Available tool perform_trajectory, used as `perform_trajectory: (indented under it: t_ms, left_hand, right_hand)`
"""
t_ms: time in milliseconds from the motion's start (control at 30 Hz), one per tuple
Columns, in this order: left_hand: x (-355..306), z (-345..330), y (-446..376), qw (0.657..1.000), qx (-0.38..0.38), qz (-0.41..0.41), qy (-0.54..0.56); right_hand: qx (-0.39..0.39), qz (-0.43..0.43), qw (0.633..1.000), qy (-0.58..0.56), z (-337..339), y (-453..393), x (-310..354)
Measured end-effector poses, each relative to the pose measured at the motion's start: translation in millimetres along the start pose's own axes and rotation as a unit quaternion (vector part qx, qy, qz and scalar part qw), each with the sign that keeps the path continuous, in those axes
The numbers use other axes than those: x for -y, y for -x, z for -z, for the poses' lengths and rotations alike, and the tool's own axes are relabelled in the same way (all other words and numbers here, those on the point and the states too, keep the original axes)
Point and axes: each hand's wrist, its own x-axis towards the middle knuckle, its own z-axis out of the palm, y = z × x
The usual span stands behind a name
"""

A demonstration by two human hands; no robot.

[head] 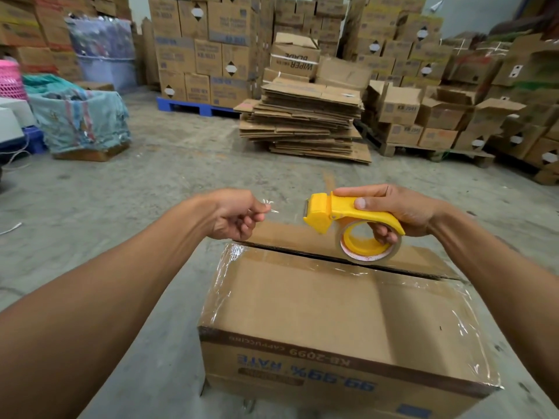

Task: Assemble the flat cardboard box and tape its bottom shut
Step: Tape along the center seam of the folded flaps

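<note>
A brown cardboard box [332, 316] stands upside down on the concrete floor in front of me, print inverted. Its bottom flaps are folded flat, with a dark seam running across the far part. Clear tape shines along the left and right edges. My right hand [399, 211] grips the handle of a yellow tape dispenser [341, 220] above the seam; its tape roll hangs just over the box. My left hand [239, 214] pinches the free end of the clear tape [269, 207], pulled out a short way to the left of the dispenser's blade.
A pile of flattened cartons [305, 122] lies on the floor straight ahead. Stacked boxes on pallets [205, 52] line the back and right. A cloth-covered bundle [80, 119] and a pink basket [10, 80] sit at the left. Bare concrete surrounds the box.
</note>
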Motion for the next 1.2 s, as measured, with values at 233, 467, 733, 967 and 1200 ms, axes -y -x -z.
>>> perform_trajectory:
  t_ms: [233, 467, 733, 967, 1200]
  left_hand:
    - [3.8, 35.0, -16.5, 0.989, -0.142, -0.041, -0.012]
    - [62.3, 53.4, -41.5, 0.984, -0.178, -0.008, -0.01]
    - [91.0, 45.5, -54.5, 0.982, -0.185, 0.002, 0.021]
    - [82.2, 43.4, -48.4, 0.978, -0.201, -0.01, 0.049]
    - [52.7, 47.7, -37.1, 0.974, -0.218, -0.049, 0.046]
  right_hand:
    - [-0.02, 0.04, 0.997, 0.057, -30.7, -58.5, 12.8]
    - [-0.01, 0.002, 0.997, 0.076, -55.0, -97.3, -26.4]
    - [0.021, -0.038, 0.993, 0.11, -57.4, -114.8, -39.7]
    - [0.05, -0.063, 0.982, 0.171, -62.3, -126.6, -7.0]
    - [0.04, -0.044, 0.987, 0.15, -52.3, -121.8, 20.5]
